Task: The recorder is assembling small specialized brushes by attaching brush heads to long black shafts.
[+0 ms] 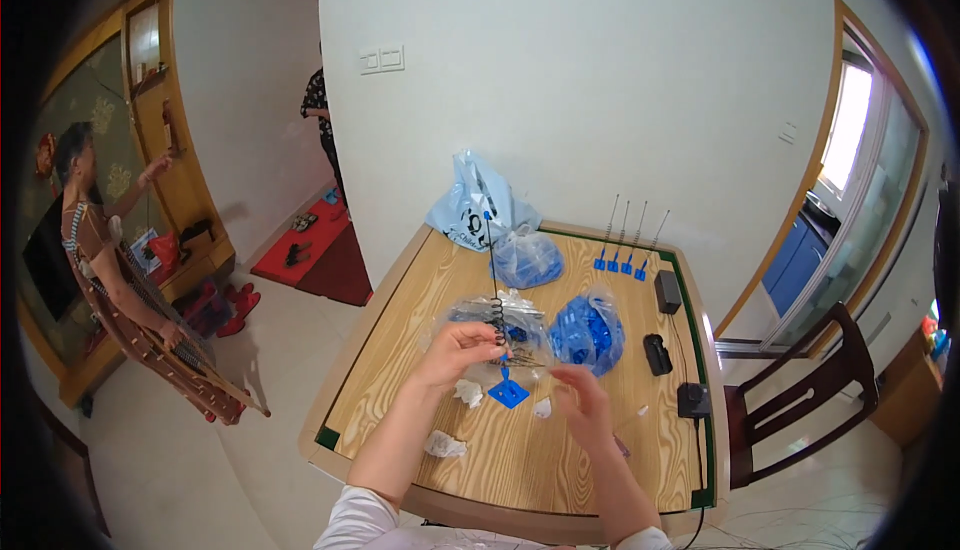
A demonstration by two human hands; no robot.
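My left hand (460, 354) is closed in a pinch on a thin black rod with a coiled spring (496, 308) round its lower part. The rod stands nearly upright, with a small blue tip on top and a blue square base (509, 394) below my fingers. To the right of the base, my right hand (586, 402) hovers with its fingers apart and nothing visible in them. Behind my hands, an opened clear plastic bag (470, 312) holds dark and blue pieces. A clear bag of blue parts (590, 333) lies beyond my right hand.
Several spring rods on blue bases (627, 268) stand at the back right. A light blue plastic bag (470, 195) and another bag of blue parts (528, 259) sit at the back. Black devices (692, 400) line the right edge. Crumpled paper (445, 444) lies left. A person (110, 270) stands far left.
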